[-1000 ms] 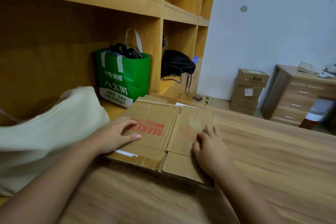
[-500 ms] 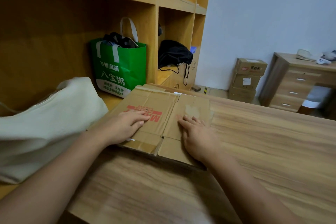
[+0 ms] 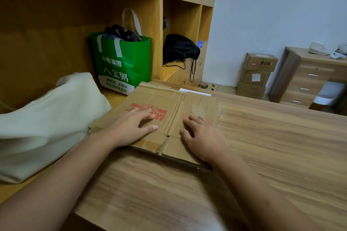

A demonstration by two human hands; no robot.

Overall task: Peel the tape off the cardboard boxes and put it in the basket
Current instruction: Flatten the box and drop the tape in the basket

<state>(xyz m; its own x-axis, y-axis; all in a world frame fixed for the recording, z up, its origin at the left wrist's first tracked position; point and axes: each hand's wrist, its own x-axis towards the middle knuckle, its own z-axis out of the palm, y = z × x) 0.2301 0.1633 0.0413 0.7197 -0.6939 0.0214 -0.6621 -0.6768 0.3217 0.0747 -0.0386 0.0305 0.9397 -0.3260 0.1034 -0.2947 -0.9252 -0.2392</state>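
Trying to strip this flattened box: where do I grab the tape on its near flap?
Pinch the tape by its end at the slit between the near flaps, coming from the right: there it seems to stop at a free cardboard edge. The left hand, flat on the box, can steady it.

Wood table point(image 3: 262, 155) — flat cardboard box point(image 3: 197, 103) on it, cream bag point(image 3: 47, 118) alongside.

Two hands are out, one left hand point(image 3: 129, 129) and one right hand point(image 3: 204, 137), with one flattened cardboard box point(image 3: 197, 103) at twelve o'clock, three bags from nine to twelve, namely one cream bag point(image 3: 50, 118), one green bag point(image 3: 129, 62) and one black bag point(image 3: 178, 48), plus three stacked boxes point(image 3: 256, 77) and one chest of drawers point(image 3: 309, 80) at two o'clock.
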